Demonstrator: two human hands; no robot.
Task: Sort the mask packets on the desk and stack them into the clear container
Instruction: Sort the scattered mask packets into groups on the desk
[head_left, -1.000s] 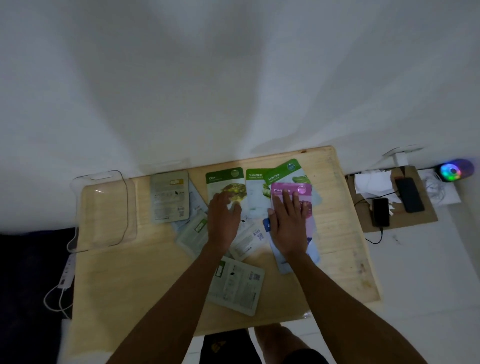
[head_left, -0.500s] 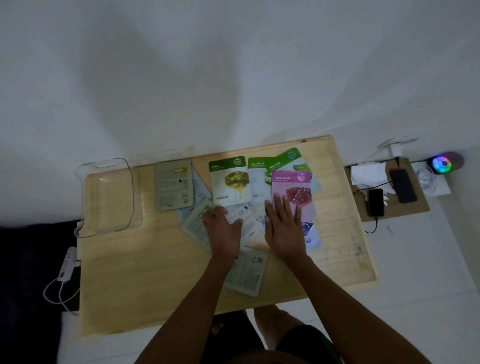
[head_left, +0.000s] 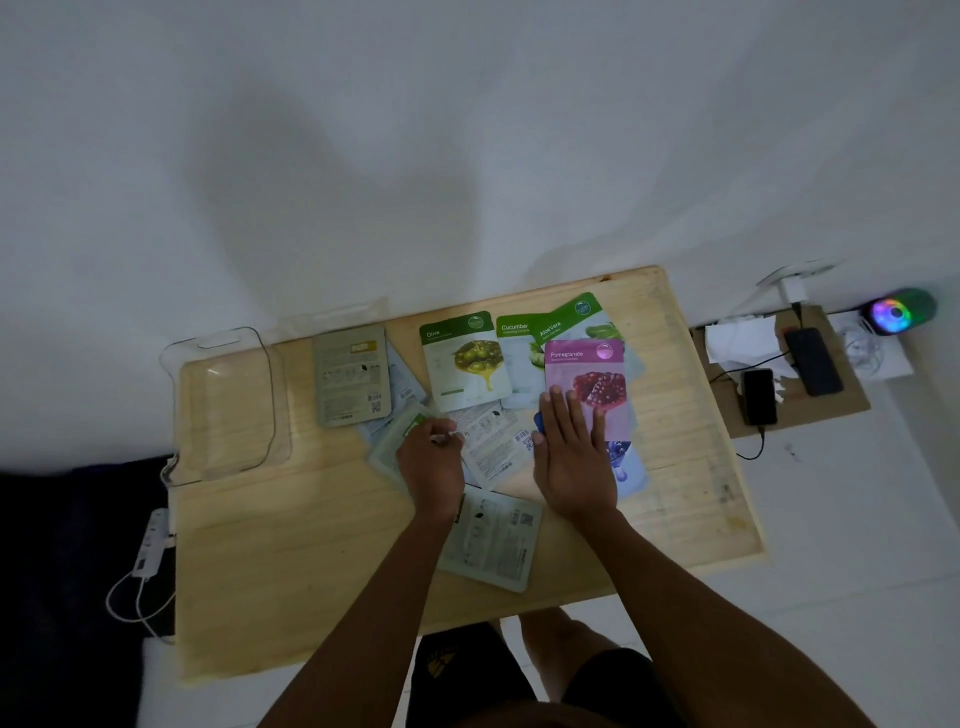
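Several mask packets lie spread on the wooden desk (head_left: 311, 571). Face up at the back are an olive packet (head_left: 465, 361), a cucumber packet (head_left: 517, 358), an aloe vera packet (head_left: 582, 319) and a purple pomegranate packet (head_left: 589, 382). My right hand (head_left: 574, 457) lies flat with straight fingers on the pomegranate packet's lower part and on a blue packet (head_left: 623, 465) under it. My left hand (head_left: 431, 460) has curled fingers on the edge of a white face-down packet (head_left: 493, 439). The clear container (head_left: 223, 405) stands at the desk's left end, nothing visible inside.
A grey face-down packet (head_left: 350, 376) lies near the container, another pale one (head_left: 491, 538) near the front edge under my left wrist. Right of the desk a low board (head_left: 841, 405) carries two phones (head_left: 759, 397), paper and cables. A power strip (head_left: 150, 540) hangs at the left.
Both hands have slid back toward me, off the olive and pomegranate packets' upper parts. My left hand's fingers have curled at the white packet's edge.
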